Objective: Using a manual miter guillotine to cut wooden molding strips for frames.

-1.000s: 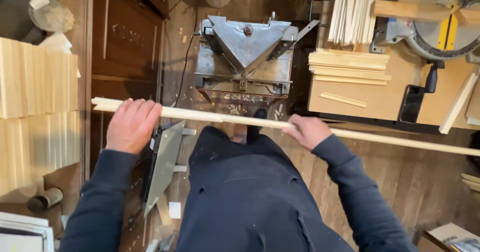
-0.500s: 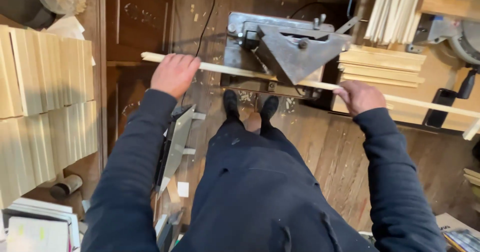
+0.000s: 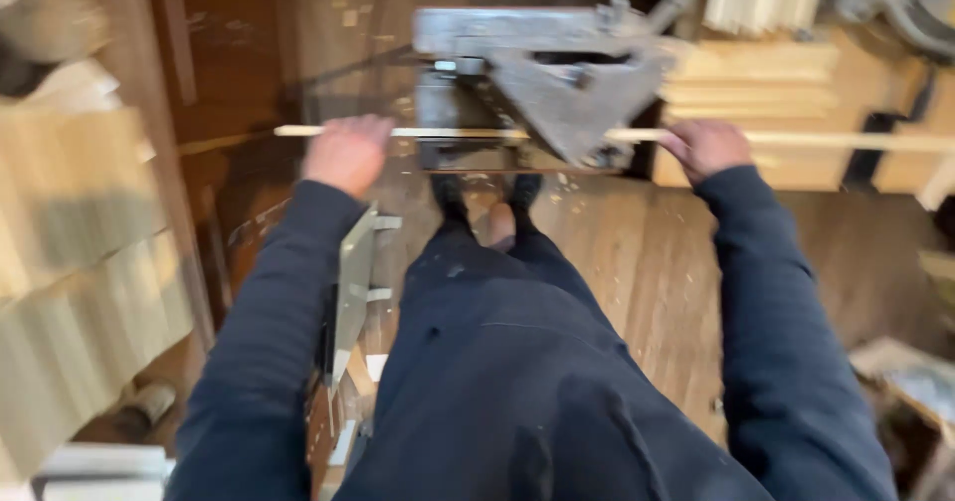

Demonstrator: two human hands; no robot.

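worn wooden floorboards (image 3: 647, 262), scattered with pale chips, fill the middle of the blurred frame, seen from above past dark trousers and dark sleeves. a grey metal machine with a triangular head (image 3: 542, 83) stands on the floor at upper centre, just beyond two dark shoes (image 3: 487, 198). a long pale wooden strip (image 3: 846, 141) is held level across the upper third of the frame, running from the left of centre out past the right edge, and passing at the machine's triangular head. the left hand (image 3: 346, 153) is closed over the strip near its left end; the right hand (image 3: 706, 148) is wrapped around it just right of the machine. the step in hand seems to be the seating of the strip at the machine; whether it already rests in the head cannot be told through the blur. the next move would likely call for a steady, level hold and careful lining up. stacks of pale wooden strips (image 3: 80, 262) lie along the left edge, and more pale timber (image 3: 761, 73) sits at upper right. a grey metal bracket (image 3: 350, 292) stands by the left leg.
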